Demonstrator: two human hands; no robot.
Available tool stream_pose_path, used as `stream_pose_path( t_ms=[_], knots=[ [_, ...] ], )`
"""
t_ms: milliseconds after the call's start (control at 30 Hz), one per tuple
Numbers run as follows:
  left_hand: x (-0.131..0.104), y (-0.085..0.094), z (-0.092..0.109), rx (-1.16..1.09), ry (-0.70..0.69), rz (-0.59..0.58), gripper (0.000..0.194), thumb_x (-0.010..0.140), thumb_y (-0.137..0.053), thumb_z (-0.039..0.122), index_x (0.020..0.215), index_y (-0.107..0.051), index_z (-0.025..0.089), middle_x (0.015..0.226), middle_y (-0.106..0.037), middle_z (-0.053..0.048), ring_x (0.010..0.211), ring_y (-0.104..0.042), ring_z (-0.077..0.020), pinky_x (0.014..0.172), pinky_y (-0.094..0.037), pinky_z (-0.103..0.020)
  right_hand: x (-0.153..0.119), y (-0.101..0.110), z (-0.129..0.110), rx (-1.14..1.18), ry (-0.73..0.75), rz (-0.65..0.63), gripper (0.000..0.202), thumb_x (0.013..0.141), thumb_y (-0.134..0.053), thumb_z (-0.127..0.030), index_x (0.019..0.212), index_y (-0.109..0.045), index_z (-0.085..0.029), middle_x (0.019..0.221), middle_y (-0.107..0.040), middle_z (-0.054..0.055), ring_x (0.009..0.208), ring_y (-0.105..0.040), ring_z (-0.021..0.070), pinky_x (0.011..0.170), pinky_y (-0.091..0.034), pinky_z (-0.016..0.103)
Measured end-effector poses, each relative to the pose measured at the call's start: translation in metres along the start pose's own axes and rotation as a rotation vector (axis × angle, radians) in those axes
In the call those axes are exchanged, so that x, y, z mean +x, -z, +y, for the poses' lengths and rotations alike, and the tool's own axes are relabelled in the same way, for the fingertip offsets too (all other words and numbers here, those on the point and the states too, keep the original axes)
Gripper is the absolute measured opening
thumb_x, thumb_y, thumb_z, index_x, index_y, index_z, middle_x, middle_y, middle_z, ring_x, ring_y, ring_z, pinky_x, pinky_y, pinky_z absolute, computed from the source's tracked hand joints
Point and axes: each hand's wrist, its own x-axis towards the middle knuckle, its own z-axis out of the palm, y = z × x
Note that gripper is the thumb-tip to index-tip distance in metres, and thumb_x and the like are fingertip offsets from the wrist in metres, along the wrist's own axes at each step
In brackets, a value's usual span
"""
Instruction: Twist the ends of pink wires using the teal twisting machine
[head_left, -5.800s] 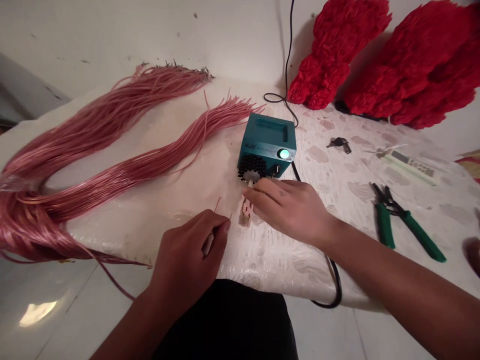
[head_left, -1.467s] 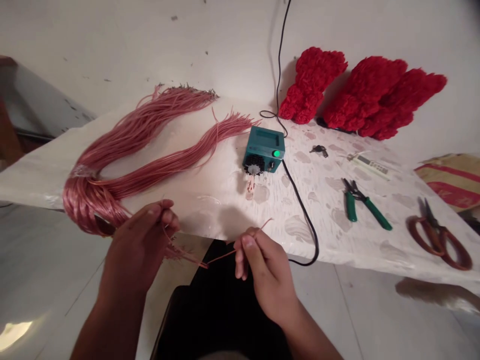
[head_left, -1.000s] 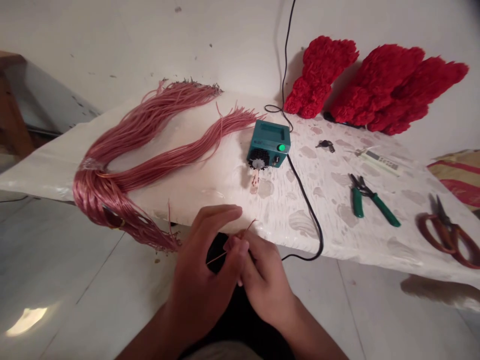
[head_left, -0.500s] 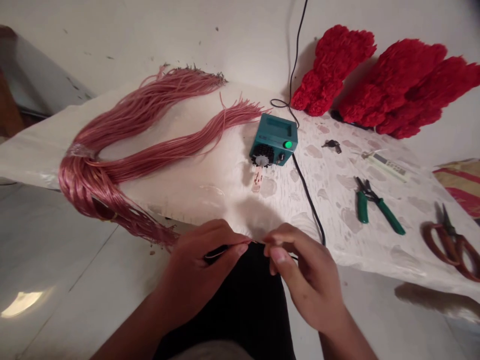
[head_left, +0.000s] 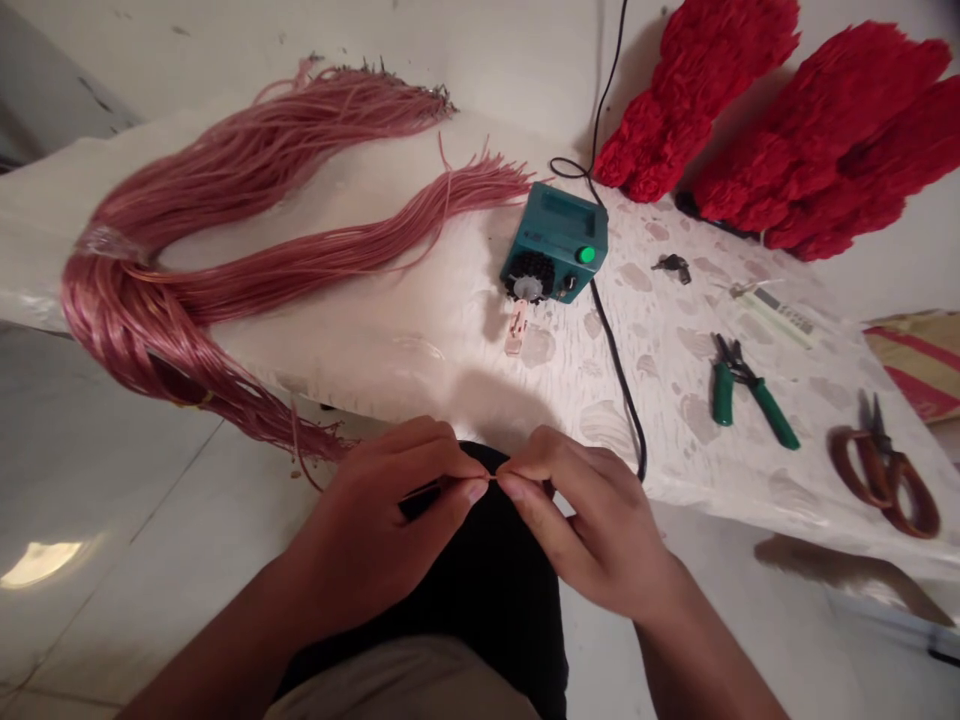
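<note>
Over my dark-clothed lap, my left hand (head_left: 375,510) pinches a thin pinkish cord (head_left: 491,478) between thumb and forefinger. Facing it, my right hand (head_left: 592,515) is also closed in a pinch on the cord, its fingertips nearly meeting those of the left. Only a short bit of cord shows between them; the tiny detail there is too small to make out. Beyond the hands stands a small teal machine (head_left: 559,240) with a lit green button and a round black brush-like part at its front. A bundle of pink cords (head_left: 300,285) drapes over the table's left side.
On the patterned table cover (head_left: 480,340) lie green-handled pliers (head_left: 742,385), brown-handled scissors (head_left: 881,465), small keys (head_left: 673,267) and a pale, label-bearing tool (head_left: 780,315). Red ruffled bunches (head_left: 825,140) lean at the wall. A black cable (head_left: 619,370) crosses the table.
My right hand has moved left and closed in on my left hand, narrowing the gap along the cord. The camera view has shifted a little.
</note>
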Motion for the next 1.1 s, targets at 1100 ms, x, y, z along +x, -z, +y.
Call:
stream_pose_path(
  t_ms=[1100],
  knots=[
    [0.049,0.008,-0.008,0.145,0.109,0.283,0.018,0.095,-0.051,0.024,0.079,-0.059,0.022,0.061,-0.055,0.004,0.050,-0.048,-0.0117,0.048,-0.043,-0.024,0.084,0.087,0.090,-0.396,-0.063,0.349,0.021,0.102,-0.049,-0.038,0.104,-0.062,-0.021,0.065,-0.058,-0.002,0.054,-0.056,0.0141,0.058,-0.041,0.028]
  ],
)
